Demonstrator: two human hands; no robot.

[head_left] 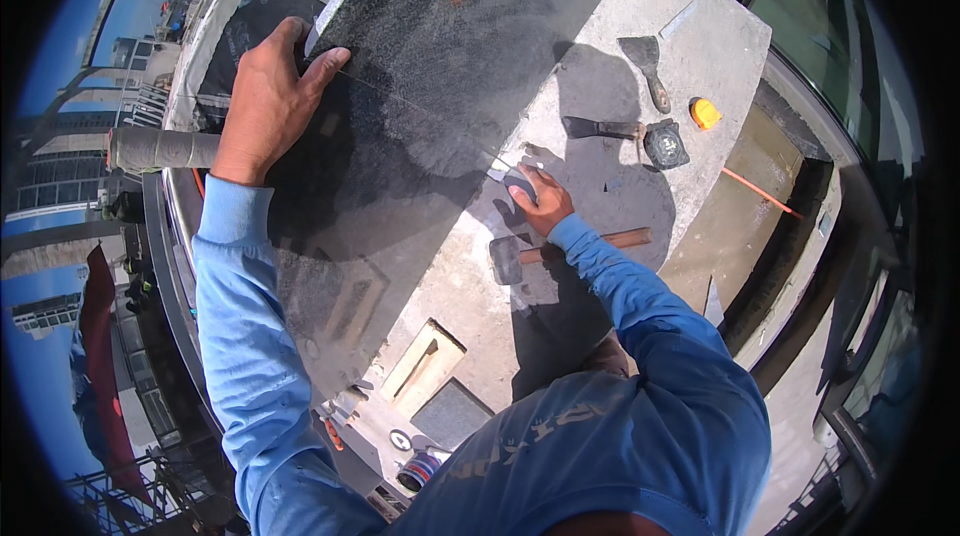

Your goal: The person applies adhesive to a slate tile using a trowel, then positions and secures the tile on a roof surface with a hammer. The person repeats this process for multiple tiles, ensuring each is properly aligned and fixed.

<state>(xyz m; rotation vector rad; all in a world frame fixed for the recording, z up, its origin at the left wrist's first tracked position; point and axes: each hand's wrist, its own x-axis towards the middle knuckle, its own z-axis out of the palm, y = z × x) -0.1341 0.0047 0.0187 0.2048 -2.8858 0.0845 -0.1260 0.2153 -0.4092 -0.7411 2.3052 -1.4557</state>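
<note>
A large dark stone slab [430, 56] with a pale left edge lies in front of me. My left hand [275, 101] is closed around that edge, its thumb pressing on top. From beside this thumb a thin string [415, 112] crosses the slab toward my right hand [545, 200]. The fingers of my right hand are drawn together near the string's other end, just off the slab's right edge; the exact pinch is hard to see. Below my right wrist lies a hammer [508, 261] with a wooden handle.
On the pale surface to the right are a putty knife [645, 66], a dark scraper [598, 128], a black block-like object [664, 145] and a yellow tape measure [705, 114]. A grey wound spool [165, 149] sits left. An orange rod [762, 193] lies right, by a recessed trough.
</note>
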